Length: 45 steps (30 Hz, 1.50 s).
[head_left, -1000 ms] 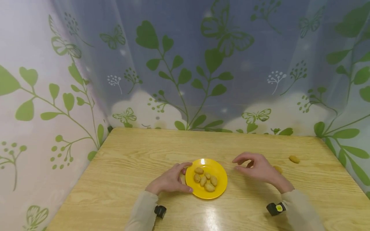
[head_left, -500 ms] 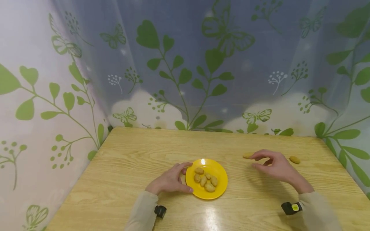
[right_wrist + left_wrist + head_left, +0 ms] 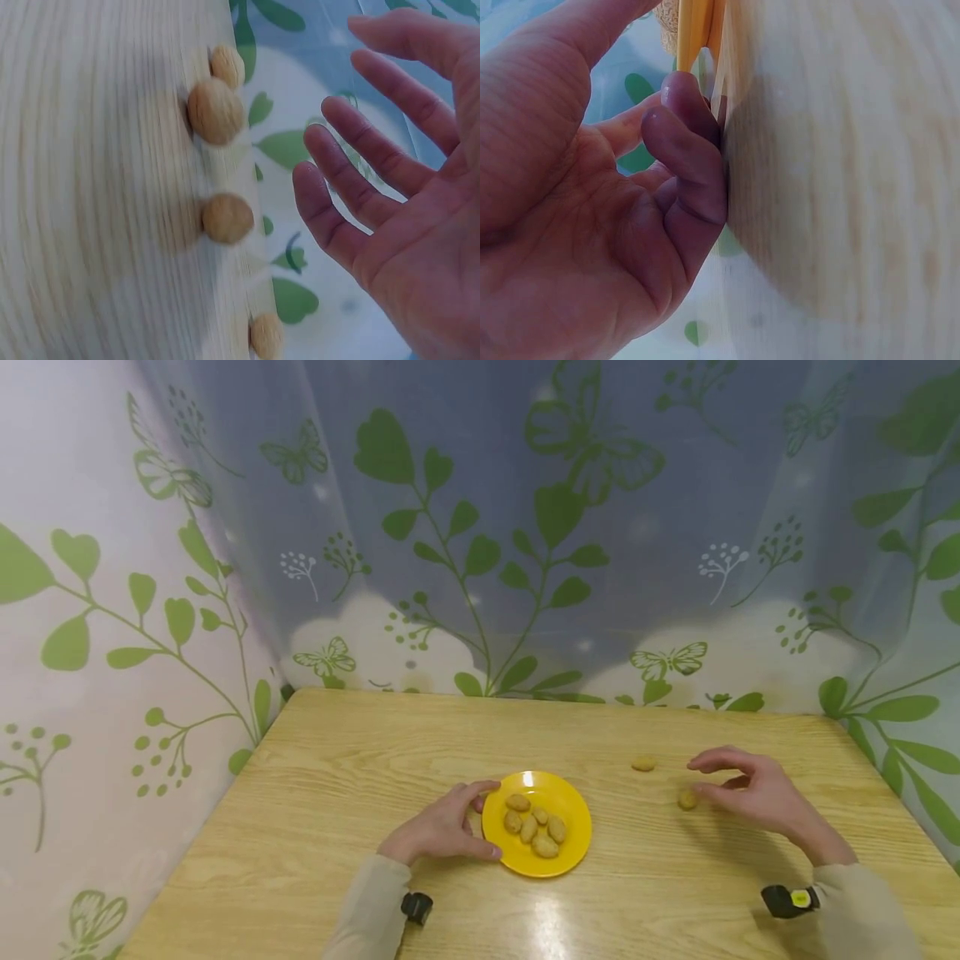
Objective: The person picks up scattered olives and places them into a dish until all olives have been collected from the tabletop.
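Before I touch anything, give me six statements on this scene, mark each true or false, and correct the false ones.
1. Brown pieces lie on the yellow plate. True.
2. Every piece is on the plate. False: loose pieces lie on the table.
3. The left hand touches the plate's rim. True.
4. Nothing is printed behind the table. False: the curtain shows green leaves.
5. The right hand is farther from the plate than the left hand. True.
6. The right hand holds a piece. False: it holds nothing.

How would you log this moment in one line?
left hand: holds plate rim | right hand: empty, near loose lumps | other lumps: on plate
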{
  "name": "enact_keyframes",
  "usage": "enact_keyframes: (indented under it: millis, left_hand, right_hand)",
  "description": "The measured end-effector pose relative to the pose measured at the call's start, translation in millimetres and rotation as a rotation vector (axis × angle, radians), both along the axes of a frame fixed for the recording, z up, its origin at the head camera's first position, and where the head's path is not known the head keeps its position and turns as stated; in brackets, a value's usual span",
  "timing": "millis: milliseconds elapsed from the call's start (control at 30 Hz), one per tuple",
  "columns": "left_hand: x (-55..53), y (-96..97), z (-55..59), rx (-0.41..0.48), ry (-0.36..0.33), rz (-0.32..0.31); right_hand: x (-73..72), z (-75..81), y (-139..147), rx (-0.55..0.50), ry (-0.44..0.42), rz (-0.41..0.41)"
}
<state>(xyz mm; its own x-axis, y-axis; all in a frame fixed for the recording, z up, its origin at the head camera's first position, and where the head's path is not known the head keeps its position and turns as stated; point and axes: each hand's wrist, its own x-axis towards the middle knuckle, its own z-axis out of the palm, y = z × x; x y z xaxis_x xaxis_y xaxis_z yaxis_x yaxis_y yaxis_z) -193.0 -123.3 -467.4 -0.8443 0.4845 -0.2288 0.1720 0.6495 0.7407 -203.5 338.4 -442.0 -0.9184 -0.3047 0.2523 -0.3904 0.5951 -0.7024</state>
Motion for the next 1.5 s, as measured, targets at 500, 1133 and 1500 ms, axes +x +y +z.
enact_keyframes:
  millis: [500, 1133, 1500]
  left_hand:
    - [-0.1, 0.3, 0.0, 0.010, -0.006, -0.001]
    - [-0.3, 0.0, 0.4, 0.004, 0.002, -0.006]
    - [-0.4, -0.3, 0.2, -0.007, 0.002, -0.003]
  right_hand:
    - [0.0, -4.6, 48.4, 0.016, -0.043, -0.128]
    - [-11.3, -17.8, 89.2, 0.019, -0.123, -0.227]
    - [-19.1, -28.9, 100.2, 0.055, -0.190, -0.250]
